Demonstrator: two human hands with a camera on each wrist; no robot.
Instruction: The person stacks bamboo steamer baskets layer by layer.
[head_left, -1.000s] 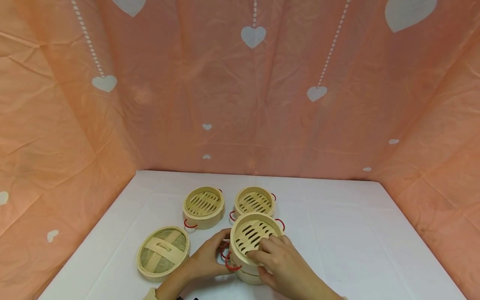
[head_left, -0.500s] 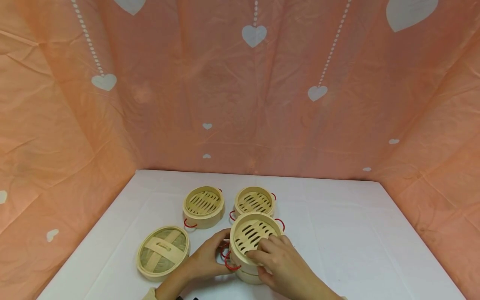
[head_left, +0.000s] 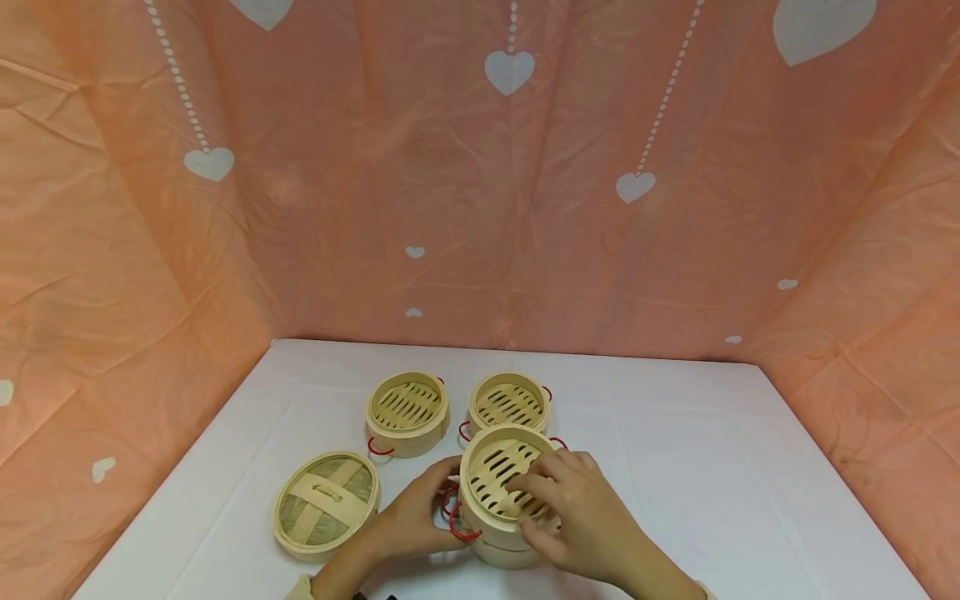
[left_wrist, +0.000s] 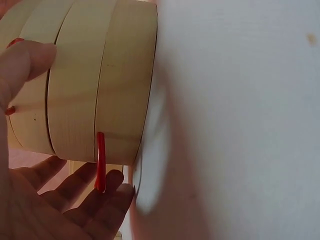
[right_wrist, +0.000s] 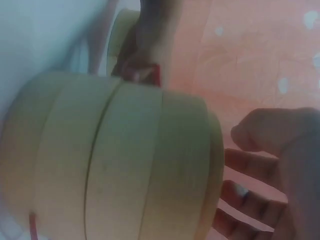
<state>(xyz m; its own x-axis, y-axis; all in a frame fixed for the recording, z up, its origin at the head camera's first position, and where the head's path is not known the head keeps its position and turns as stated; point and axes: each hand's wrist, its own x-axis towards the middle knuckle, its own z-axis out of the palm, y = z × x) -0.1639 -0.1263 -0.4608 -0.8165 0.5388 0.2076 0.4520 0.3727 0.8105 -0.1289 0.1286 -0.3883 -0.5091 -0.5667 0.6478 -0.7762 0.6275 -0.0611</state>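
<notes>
Two bamboo steamer baskets stand stacked at the table's front, the upper basket (head_left: 489,518) on the lower basket (head_left: 504,556). Slots cut the upper one's base, and red loop handles stick out at the sides. My left hand (head_left: 416,517) holds the stack's left side, thumb in front and fingers behind, near a red handle (left_wrist: 101,162). Over the right part of the upper rim hovers my right hand (head_left: 581,518), fingers loosely bent with nothing between them. The right wrist view shows its fingertips (right_wrist: 232,192) at or just off the rim; contact is unclear.
A round bamboo lid (head_left: 327,505) with a cross strap lies left of the left forearm. Behind stand two more slotted baskets, one basket (head_left: 407,442) to the left and another basket (head_left: 510,382) right behind the stack. White cloth (head_left: 675,467) covers the table.
My right hand has let go of the upper basket's rim and moved slightly up and right, its fingers loosening. The left hand and the baskets stay where they were.
</notes>
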